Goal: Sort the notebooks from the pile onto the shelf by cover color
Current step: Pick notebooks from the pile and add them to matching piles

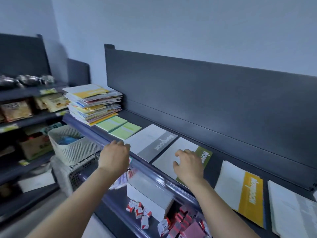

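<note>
A pile of notebooks (94,103) with mixed cover colors lies at the left end of the dark shelf (223,157). Two light green notebooks (118,127) lie flat beside it, then a grey-banded one (151,141), an olive-banded one (171,160), a yellow-banded one (240,191) and a pale one (291,212) at the far right. My right hand (188,166) rests on the olive-banded notebook with fingers loosely bent. My left hand (114,157) hangs at the shelf's front rail, next to the grey-banded notebook's corner, holding nothing.
A white plastic basket (72,145) stands below left of the shelf. The lower shelf holds a white box (149,194) and several small red-and-white packets (139,210). Side shelves at the left carry snack bags (17,110) and metal bowls (25,79).
</note>
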{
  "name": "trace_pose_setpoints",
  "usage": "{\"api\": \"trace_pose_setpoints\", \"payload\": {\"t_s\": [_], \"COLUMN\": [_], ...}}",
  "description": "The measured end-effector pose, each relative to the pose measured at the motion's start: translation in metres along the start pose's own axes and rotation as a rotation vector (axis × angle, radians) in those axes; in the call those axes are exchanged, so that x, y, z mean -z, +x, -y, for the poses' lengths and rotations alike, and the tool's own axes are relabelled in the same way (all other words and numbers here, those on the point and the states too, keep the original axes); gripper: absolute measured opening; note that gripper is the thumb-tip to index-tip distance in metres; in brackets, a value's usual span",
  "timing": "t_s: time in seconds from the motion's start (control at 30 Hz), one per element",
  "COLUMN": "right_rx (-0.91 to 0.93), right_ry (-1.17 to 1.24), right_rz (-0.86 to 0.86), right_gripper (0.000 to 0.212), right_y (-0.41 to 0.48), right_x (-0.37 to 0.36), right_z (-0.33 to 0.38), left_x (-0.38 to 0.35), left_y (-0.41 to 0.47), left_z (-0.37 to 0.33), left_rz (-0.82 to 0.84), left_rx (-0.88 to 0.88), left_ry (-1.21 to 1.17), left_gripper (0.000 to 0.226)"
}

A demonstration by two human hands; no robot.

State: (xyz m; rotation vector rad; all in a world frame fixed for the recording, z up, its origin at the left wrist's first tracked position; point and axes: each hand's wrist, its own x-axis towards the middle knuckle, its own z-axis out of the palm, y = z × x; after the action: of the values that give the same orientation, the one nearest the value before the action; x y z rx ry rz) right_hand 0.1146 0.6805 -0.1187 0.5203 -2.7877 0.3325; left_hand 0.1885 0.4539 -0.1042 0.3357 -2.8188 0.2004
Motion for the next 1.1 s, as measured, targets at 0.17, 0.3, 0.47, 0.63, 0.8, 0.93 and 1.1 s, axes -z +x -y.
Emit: {"api": "trace_pose_setpoints", "payload": {"t_s": [0.17,0.3,0.47,0.63,0.8,0.93,1.1], "right_rx": [0.109,0.148,0.159,0.182,0.182,0.179,0.132], "right_ry": [-0.021,-0.019,-0.011,0.024,0.054,0.068,0.109], "right_rz": [0.018,0.009,-0.009,-0.011,0.001,-0.010,-0.024], "right_gripper": [0.030,0.029,0.027,0.028,0.027,0.025,0.025], "right_y": [0.059,0.106,0.157,0.201,0.250,0.294,0.351], "right_x": [-0.018,-0.035,-0.051,-0.063,-0.081,-0.099,-0.122], "right_z": [0.084,0.154,0.229,0.288,0.329,0.353,0.380], "left_x": [0.000,-0.003,-0.012,-0.023,-0.037,-0.052,-0.069], "left_y": [0.025,0.051,0.086,0.121,0.165,0.209,0.271], "left_z": [0.085,0.154,0.223,0.279,0.318,0.344,0.369], "left_rz": [-0.030,-0.019,-0.029,-0.058,-0.085,-0.112,-0.122], "left_rx": [0.074,0.103,0.120,0.121,0.132,0.121,0.126], "left_ry": [-0.011,0.015,0.017,0.020,0.015,0.002,-0.060], "left_gripper": [0.026,0.024,0.025,0.019,0.015,0.017,0.032]}}
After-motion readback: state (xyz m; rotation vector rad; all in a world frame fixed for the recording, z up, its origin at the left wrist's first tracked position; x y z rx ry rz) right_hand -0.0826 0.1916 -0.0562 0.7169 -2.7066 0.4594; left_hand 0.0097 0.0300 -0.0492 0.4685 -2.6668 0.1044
